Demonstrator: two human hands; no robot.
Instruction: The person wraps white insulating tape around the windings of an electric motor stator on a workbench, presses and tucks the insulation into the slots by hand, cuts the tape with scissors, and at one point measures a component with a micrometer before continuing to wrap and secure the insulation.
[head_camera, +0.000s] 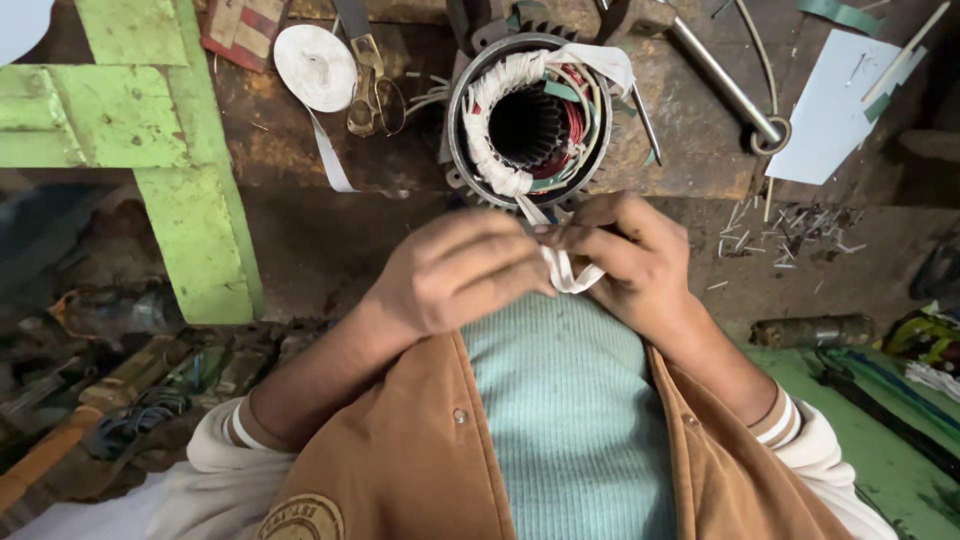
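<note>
Person wearing tan-brown jacket, hanging open down front, small round metal snap buttons showing along both front edges. Round embroidered patch sitting on jacket chest at near left, partly cut off by frame edge. Sleeves pushed up forearms, showing cream fabric with ribbed cuffs carrying brown and white stripes. Underneath, pale mint-green ribbed knit top filling gap between jacket edges. Left hand (455, 270) and right hand (630, 255) staying bare, wearing no gloves, rings or watch.
</note>
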